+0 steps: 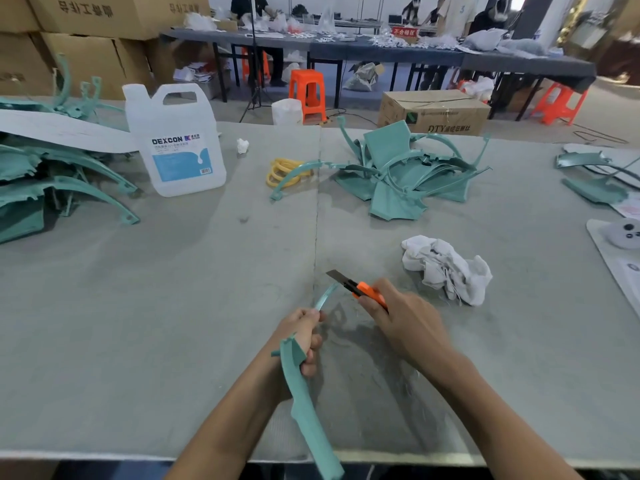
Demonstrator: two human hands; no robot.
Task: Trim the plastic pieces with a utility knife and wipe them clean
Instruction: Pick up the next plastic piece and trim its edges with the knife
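My left hand [304, 337] grips a long curved teal plastic piece [304, 410] that runs from the table's front edge up through my fist; its thin tip sticks out above the fingers. My right hand [398, 320] holds an orange utility knife [360, 288] with the dark blade extended, pointing up and left, just right of that tip. A crumpled white cloth [446, 268] lies on the table to the right of the knife. A heap of teal plastic pieces [398, 174] sits further back at centre right.
A white DEXCON jug [176, 143] stands at back left beside another pile of teal pieces [52, 181]. Yellow rings [282, 171] lie mid-table. More teal parts [595, 181] and a white tray [620, 251] are at the right edge. Cardboard boxes, orange stools and people are beyond the table.
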